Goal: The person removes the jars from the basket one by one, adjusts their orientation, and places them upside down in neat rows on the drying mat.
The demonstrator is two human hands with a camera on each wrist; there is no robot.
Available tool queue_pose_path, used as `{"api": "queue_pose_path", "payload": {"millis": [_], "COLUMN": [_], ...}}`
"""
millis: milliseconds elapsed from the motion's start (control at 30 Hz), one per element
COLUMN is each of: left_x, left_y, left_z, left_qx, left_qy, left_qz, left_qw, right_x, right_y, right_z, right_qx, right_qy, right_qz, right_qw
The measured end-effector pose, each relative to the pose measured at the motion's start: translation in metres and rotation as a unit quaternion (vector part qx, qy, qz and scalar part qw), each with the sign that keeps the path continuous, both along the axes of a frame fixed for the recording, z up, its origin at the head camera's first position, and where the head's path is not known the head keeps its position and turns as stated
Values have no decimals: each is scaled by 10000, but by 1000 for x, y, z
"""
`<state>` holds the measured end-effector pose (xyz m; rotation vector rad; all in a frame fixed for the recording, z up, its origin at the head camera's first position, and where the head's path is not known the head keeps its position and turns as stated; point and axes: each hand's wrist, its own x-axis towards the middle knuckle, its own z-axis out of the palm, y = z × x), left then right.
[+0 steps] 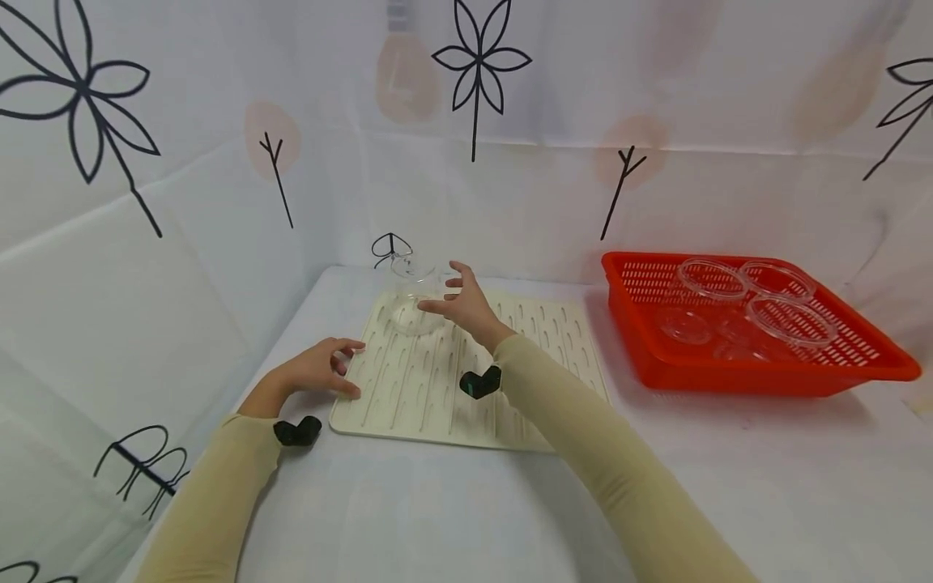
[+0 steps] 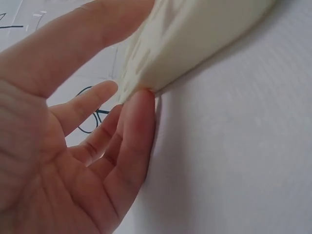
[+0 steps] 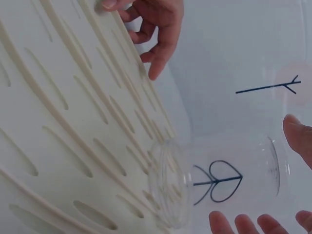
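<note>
A clear jar-like vessel (image 1: 417, 285) stands on the cream ribbed mat (image 1: 408, 405), near its far left corner. In the right wrist view, the see-through vessel (image 3: 168, 187) has a wide rimmed end against the mat. My right hand (image 1: 470, 306) is beside it, thumb and fingers spread around its sides with a gap showing in the right wrist view. At the mat's left edge is my left hand (image 1: 309, 368). Its thumb lies at the mat's top face, while a fingertip (image 2: 141, 105) touches the edge in the left wrist view.
On the right of the white table (image 1: 408, 510) stands a red slotted plastic basket (image 1: 729, 376). Several clear round pieces lie in it, among them a clear ring (image 1: 790, 321). A printed white cloth (image 1: 525, 202) hangs behind the table and along its left.
</note>
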<state>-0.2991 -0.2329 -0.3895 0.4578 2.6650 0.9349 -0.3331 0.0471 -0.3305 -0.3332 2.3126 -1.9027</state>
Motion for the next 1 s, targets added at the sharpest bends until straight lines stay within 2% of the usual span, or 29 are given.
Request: {"api": "queue_pose_path", "payload": {"millis": [233,533,800,1000], "left_x": [0,5,8,10], "left_y": [1,12,29,44], "left_z": [0,6,12,20], "left_qx": [330,491,1210,1601], "left_qy": [98,582,799,926], "left_qz": [174,431,696,646], "left_qw": [9993,9962,9870,9806], "right_x": [4,15,20,23], "right_y": [-3,1,5,9], "right_z": [-2,1,6,11], "right_qx": [89,229,339,337], "right_qy": [109,195,383,397], "right_qz": [57,100,171,159], "right_qw": [9999,9995,9985,9985]}}
